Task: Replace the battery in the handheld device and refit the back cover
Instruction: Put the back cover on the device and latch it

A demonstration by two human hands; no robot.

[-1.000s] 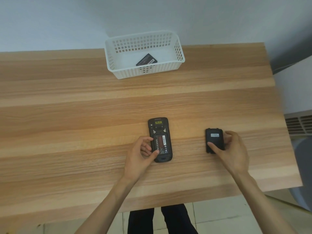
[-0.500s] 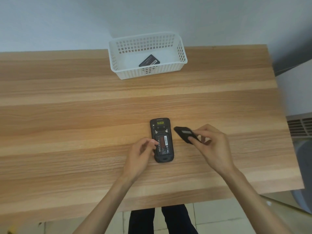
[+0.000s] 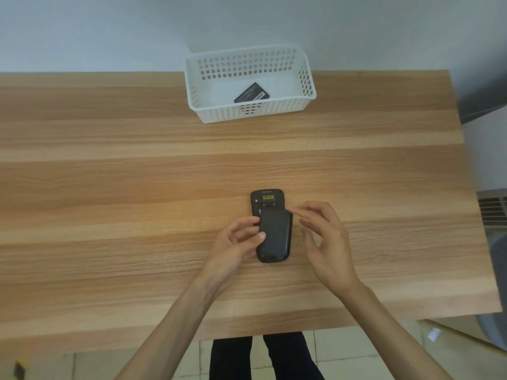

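Left hand (image 3: 236,242) grips the device (image 3: 270,229) under the back cover (image 3: 275,231); right hand (image 3: 323,237) hovers beside, fingers loosely spread

Wooden table (image 3: 137,187) carrying a basket and a handheld device.

Light wood-grain table is filling most of the view, its near edge running along the bottom and its right edge showing at the right. White perforated plastic basket (image 3: 307,86) is sitting at the far edge, near the wall, around the middle; a black battery (image 3: 252,93) is lying tilted inside it. Black handheld device (image 3: 267,200) is lying face down on the table nearer the person, right of centre, well apart from the basket, long axis pointing away. A dark back cover (image 3: 274,233) is resting over its lower part, top strip with a yellow label left showing.
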